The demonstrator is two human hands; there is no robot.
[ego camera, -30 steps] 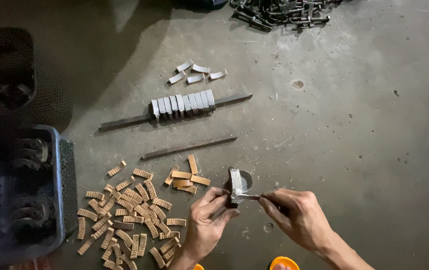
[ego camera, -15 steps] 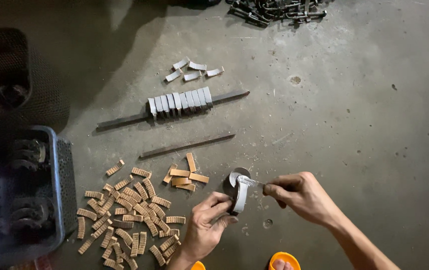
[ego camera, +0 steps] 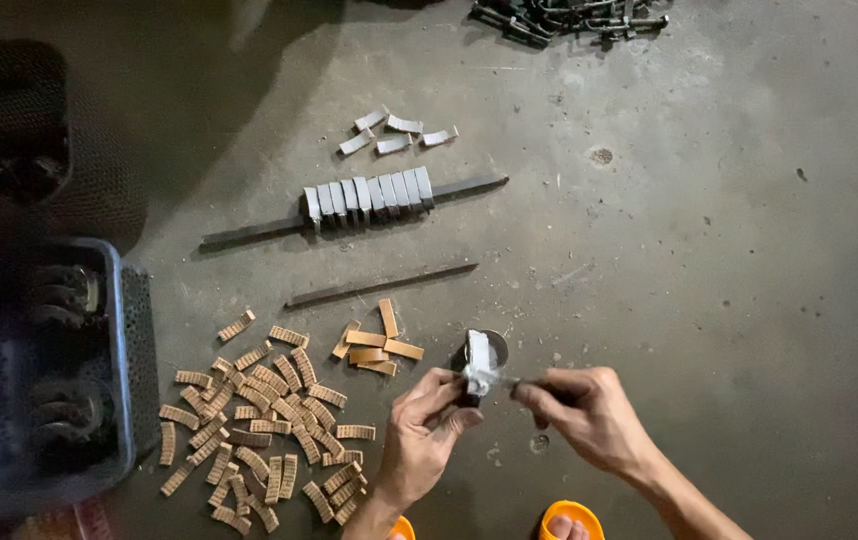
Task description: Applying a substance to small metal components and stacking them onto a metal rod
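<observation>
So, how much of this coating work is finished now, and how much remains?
Done: a row of grey coated pieces lines the upper metal bar, with five more loose grey pieces above. In hand: the left hand holds one piece while the right hand works it with a thin tool. Left: the large pile of brown pieces, clearly the bigger share.

Floor: grey concrete, stained, pitted, dusted with debris. Blue plastic crate at left edge. Dark metal parts heap at top. Light dim, upper left in shadow.
</observation>
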